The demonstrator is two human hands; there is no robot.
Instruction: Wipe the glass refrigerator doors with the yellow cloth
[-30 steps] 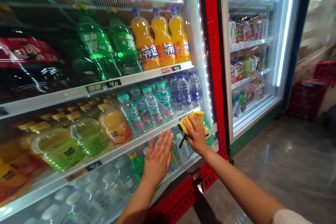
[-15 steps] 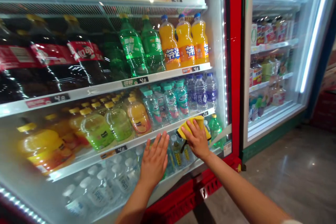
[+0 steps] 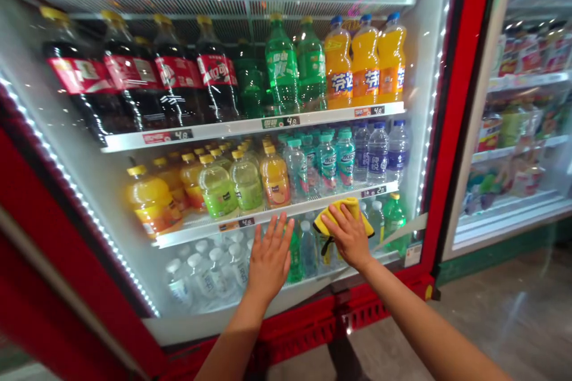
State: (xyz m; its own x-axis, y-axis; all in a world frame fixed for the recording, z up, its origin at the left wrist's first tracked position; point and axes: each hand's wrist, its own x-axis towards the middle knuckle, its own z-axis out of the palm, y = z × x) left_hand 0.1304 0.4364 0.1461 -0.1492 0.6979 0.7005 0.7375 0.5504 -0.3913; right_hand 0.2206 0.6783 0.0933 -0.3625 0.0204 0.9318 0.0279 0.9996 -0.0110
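A yellow cloth with black edging (image 3: pixel 322 225) is pressed against the glass door by my right hand (image 3: pixel 351 235), whose fingers lie spread over it. A dark loop dangles from its lower left. To the left, my left hand (image 3: pixel 269 259) is flat and empty, fingers stretched upward against the glass, over the lower shelf's front. Behind the glass are cola bottles (image 3: pixel 218 74), orange soda bottles (image 3: pixel 365 65), and juice bottles (image 3: pixel 217 187) on the shelf below.
The red cooler frame (image 3: pixel 465 107) runs down the right side, beside a second lit cooler with a shelf (image 3: pixel 527 155). Clear-bottled drinks (image 3: pixel 215 271) stand at the bottom. The red base grille (image 3: pixel 313 333) lies under the door, above the grey floor (image 3: pixel 504 315).
The view has shifted left, so the shelves appear farther right and the left door frame shows. Both hands have moved leftward across the glass relative to the bottles, the cloth with my right hand.
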